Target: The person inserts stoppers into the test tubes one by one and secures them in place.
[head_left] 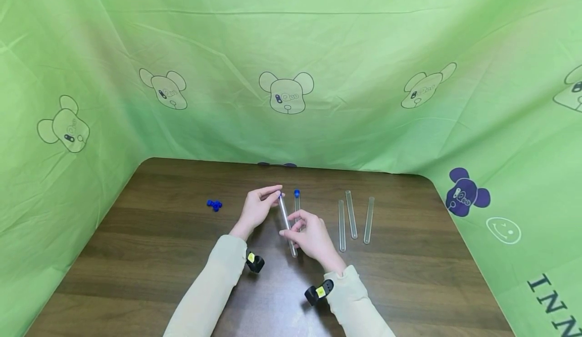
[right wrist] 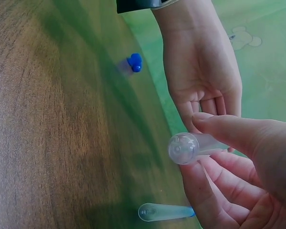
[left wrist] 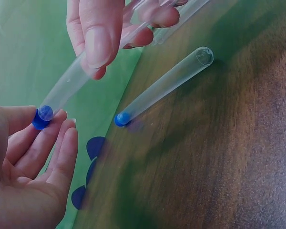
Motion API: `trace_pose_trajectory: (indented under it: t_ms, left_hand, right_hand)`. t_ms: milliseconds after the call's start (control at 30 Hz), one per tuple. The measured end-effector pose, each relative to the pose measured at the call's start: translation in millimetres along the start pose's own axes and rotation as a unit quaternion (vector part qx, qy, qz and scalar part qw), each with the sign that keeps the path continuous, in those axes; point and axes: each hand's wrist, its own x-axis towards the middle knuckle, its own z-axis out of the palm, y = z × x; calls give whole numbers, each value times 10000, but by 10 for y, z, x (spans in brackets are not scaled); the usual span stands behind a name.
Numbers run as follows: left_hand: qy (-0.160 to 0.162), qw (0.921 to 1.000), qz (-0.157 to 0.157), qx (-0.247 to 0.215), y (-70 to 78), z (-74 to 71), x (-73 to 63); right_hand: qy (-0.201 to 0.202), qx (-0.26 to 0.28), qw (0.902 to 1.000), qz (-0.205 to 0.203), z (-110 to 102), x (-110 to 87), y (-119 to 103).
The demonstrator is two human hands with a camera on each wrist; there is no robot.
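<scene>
A clear test tube [head_left: 285,214] is held at a slant above the table between both hands. At its top end sits a blue cap [left wrist: 42,118], pinched between the thumb and fingers of my left hand [head_left: 256,209]. My right hand [head_left: 312,235] pinches the tube's body nearer its rounded bottom. In the right wrist view that rounded end [right wrist: 183,148] points toward the camera. Just behind the right hand, a second test tube [left wrist: 164,86] with a blue cap lies on the table.
Three uncapped test tubes [head_left: 350,215] lie to the right of the right hand. A small cluster of blue caps [head_left: 214,205] is at the left. The brown wooden table [head_left: 150,256] is bordered by green cloth [head_left: 218,125] at its back and sides.
</scene>
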Motion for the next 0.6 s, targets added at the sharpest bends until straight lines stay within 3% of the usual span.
trace_pose_trajectory:
  t_ms: [233,600]
  left_hand:
    - [-219,9996,60,152,-3,-2,-6]
    - [-250,9993,235,125,1,-6,12]
  right_hand:
    - [-21,48,10000,1,3,-1,8]
    - [-101,35,9999,-104,19,-5,10]
